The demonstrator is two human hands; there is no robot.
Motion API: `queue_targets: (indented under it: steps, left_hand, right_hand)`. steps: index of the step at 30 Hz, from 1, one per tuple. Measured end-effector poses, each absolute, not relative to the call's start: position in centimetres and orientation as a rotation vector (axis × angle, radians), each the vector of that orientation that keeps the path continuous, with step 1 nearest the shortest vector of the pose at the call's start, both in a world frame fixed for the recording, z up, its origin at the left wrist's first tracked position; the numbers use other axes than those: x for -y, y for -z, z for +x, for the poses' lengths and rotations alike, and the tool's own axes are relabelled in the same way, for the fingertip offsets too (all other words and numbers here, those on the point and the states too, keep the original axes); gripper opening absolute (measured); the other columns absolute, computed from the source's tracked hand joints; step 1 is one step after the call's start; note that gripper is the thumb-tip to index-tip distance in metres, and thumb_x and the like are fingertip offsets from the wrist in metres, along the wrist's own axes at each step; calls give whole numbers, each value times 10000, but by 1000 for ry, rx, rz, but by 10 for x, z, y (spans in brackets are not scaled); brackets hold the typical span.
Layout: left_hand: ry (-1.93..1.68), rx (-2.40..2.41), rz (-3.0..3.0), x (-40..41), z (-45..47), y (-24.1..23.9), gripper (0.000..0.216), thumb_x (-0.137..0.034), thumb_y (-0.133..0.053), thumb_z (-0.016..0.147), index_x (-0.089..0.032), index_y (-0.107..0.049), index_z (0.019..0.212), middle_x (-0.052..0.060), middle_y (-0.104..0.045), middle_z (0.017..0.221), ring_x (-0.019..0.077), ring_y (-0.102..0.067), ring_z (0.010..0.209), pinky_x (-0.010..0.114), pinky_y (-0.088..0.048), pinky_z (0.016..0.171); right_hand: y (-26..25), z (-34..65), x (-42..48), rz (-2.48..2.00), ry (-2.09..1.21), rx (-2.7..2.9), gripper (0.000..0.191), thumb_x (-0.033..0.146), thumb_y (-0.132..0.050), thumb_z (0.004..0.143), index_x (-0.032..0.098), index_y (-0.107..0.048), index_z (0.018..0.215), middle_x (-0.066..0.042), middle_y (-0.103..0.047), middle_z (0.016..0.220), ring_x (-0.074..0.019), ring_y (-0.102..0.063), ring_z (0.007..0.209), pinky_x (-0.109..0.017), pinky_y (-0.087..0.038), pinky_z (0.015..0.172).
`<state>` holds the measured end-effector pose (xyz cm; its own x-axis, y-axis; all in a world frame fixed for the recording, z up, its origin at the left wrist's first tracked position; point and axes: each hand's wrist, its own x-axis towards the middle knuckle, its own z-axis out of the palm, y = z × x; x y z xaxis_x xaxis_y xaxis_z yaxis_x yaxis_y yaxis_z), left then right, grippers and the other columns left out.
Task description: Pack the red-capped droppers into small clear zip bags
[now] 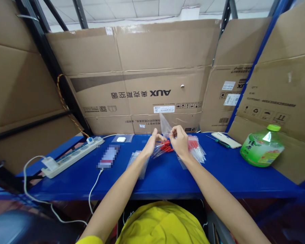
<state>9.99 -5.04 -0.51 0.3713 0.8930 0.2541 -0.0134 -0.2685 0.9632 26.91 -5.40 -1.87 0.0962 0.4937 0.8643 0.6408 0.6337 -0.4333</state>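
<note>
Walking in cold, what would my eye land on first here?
Mid-table, the left hand and right hand meet at a clear bag, raised over a heap of red-tipped pieces on the blue table. A bright green bottle rests at the right end. A big AUX box fills the wall behind.

Both hands, left hand point(152, 141) and right hand point(180, 139), pinch a clear bag point(165, 124).
</note>
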Motion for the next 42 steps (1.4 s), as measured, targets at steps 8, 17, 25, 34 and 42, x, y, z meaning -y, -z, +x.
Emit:
queue_targets:
  steps: [8, 17, 25, 34, 42]
  left_hand:
    - [-1262, -490, 887, 51, 109, -1, 394, -559, -651, 900, -196, -642, 1052, 120, -709, 1281, 214, -698, 1070, 345, -555, 927]
    - [-1199, -553, 706, 47, 103, 2, 334, -487, -742, 853, -199, -588, 921, 31, -681, 879, 163, -677, 754, 300, -555, 691]
    - [-1312, -705, 668, 39, 99, 9, 276, -384, -732, 783, -219, -544, 899, 8, -664, 881, 140, -664, 727, 327, -578, 743]
    - [-1433, -499, 710, 33, 97, 14, 229, -429, -644, 851, -220, -595, 931, 66, -698, 966, 203, -714, 943, 404, -615, 923]
    - [-1566, -501, 748, 35, 101, 13, 250, -394, -623, 859, -231, -590, 1045, 32, -694, 971, 166, -708, 893, 380, -588, 928]
  right_hand:
    - [23, 261, 55, -826, 41, 1866, 174, 95, -517, 878, 219, -562, 992, -57, -602, 980, -189, -618, 804, -299, -513, 772]
    - [25, 253, 57, -1004, 193, 2156, 439, 6, -498, 866, 213, -540, 1250, -100, -627, 1172, -243, -659, 1007, -335, -534, 849]
    - [26, 254, 52, -906, 115, 2186, 432, 20, -524, 859, 209, -547, 1247, -101, -627, 1159, -240, -646, 1043, -359, -528, 924]
    - [37, 251, 45, -1089, -465, 1815, 298, 368, -603, 913, 237, -478, 1150, 17, -686, 769, -187, -659, 641, -302, -490, 668]
    - [40, 245, 38, -884, -836, 1571, 433, 386, -699, 745, 238, -446, 1064, 93, -603, 645, -133, -562, 546, -248, -431, 588]
